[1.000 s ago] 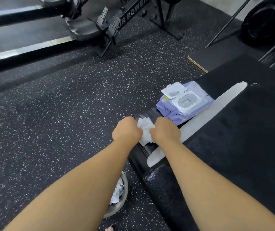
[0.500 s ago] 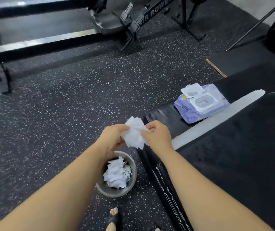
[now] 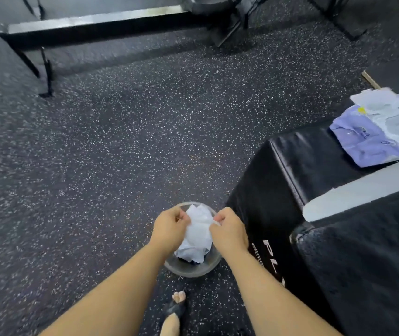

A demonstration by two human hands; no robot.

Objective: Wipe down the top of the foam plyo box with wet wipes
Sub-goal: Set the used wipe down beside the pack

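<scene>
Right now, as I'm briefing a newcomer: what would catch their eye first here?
The left hand and right hand pinch a crumpled white wipe over a small round bin on the speckled floor, bottom centre. At right, a purple wet-wipe pack with its lid flipped open lies on the black plyo box.

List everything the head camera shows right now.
Black foam plyo box: one, black, right.
Purple wet wipes pack with white flip lid: one, purple, on box top, lid open.
Pale grey strip: one, grey, across box top.
Black fuzzy cover: one, black, over box's near part.
Round grey bin: one, grey, floor beside box.
White wet wipe: one, white, held over bin.
Crumpled wipes: count unclear, white, in bin.
Long black metal rail: one, black, far floor.
Speckled rubber floor: one, black, white flecks.
Foot in black sandal: one, bottom centre.
Left hand: one, pinches the wipe.
Right hand: one, pinches the wipe.
</scene>
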